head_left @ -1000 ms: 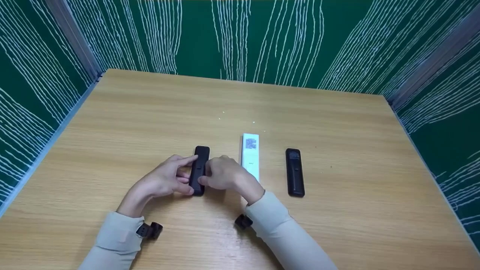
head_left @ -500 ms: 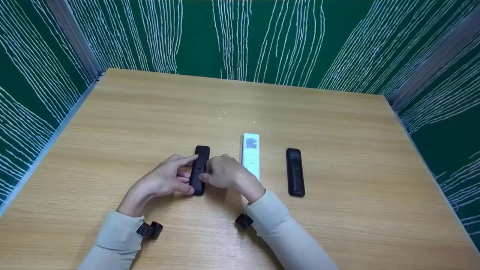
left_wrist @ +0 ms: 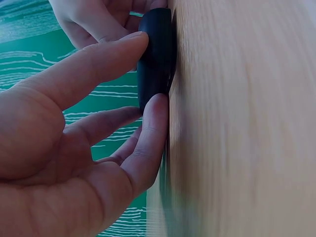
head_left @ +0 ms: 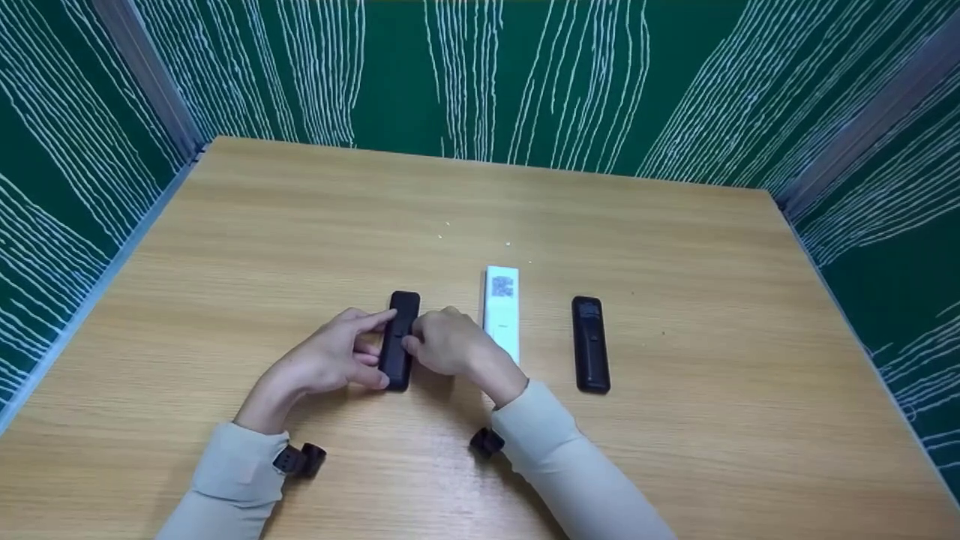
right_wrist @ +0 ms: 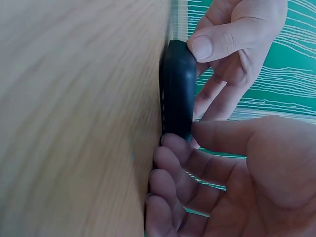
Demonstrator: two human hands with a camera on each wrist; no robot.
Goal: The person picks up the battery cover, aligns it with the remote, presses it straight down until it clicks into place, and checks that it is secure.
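Observation:
A black remote control (head_left: 397,352) lies back side up on the table, a small notch near its middle. My left hand (head_left: 330,356) grips it from the left, thumb at the near end and index finger towards the far end; the left wrist view shows these fingers on the remote (left_wrist: 155,54). From the right, my right hand (head_left: 450,345) pinches it, thumb on the back by the notch. Its other fingers are curled at the remote's side, low against the table in the right wrist view, where the black casing (right_wrist: 178,94) also shows.
Just right of my right hand lies a white remote-shaped thing (head_left: 502,307) with a printed code, partly hidden by that arm. Farther right lies a second black remote (head_left: 591,345). Tiny white specks dot the wooden table (head_left: 337,202). Green walls (head_left: 397,82) with white lines surround it.
My right thumb has slid a short way along the remote's back, away from me and towards the notch. The left hand and the remotes stay where they were.

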